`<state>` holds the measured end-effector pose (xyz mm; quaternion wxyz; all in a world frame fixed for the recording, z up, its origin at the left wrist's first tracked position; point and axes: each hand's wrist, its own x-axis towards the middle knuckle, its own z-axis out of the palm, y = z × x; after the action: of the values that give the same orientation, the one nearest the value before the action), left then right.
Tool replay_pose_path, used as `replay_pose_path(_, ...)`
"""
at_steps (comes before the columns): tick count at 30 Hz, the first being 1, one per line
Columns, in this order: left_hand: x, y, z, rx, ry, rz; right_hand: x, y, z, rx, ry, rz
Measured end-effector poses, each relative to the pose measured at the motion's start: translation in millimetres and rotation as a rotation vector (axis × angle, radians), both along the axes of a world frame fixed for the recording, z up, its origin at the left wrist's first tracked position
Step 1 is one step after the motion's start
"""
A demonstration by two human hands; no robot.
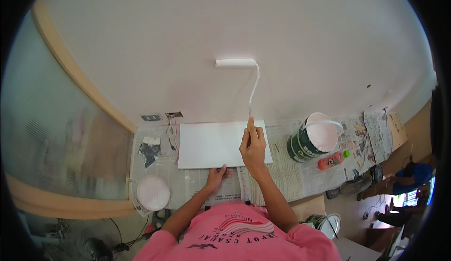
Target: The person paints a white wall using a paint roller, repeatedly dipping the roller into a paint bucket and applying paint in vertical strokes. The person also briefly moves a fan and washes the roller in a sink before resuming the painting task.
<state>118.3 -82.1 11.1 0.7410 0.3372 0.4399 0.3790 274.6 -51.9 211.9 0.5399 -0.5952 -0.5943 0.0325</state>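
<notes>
My right hand is closed around the handle of a paint roller, whose white sleeve lies against the pale wall. Under that hand a white rectangular board rests on newspaper beside the wall. My left hand is at the board's near edge, thumb on or beside it; whether it grips the board is hard to tell. To the right stands a dark green paint bucket with pale pink paint inside and a white handle. Next to it lies a red bottle with a green cap.
Newspaper covers the surface. A round container of pale paint stands at left, near a wall opening with loose wires. A wood-framed glass panel borders the left. A fan stands below; people are far right.
</notes>
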Motion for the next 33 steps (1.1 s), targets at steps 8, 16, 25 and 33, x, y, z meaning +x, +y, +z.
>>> replay_pose_path(8,0,1,6,-0.014,0.012,-0.014,-6,-25,-103,-0.188,0.012,0.022)
replay_pose_path(16,-1,2,8,-0.033,0.026,-0.028,-12,-9,-79,-0.055,0.018,0.01)
replay_pose_path(25,0,1,8,-0.038,0.006,0.001,-7,13,-61,-0.012,0.032,0.015)
replay_pose_path(33,1,2,1,-0.03,0.001,0.012,-11,-18,-63,0.01,0.046,0.036)
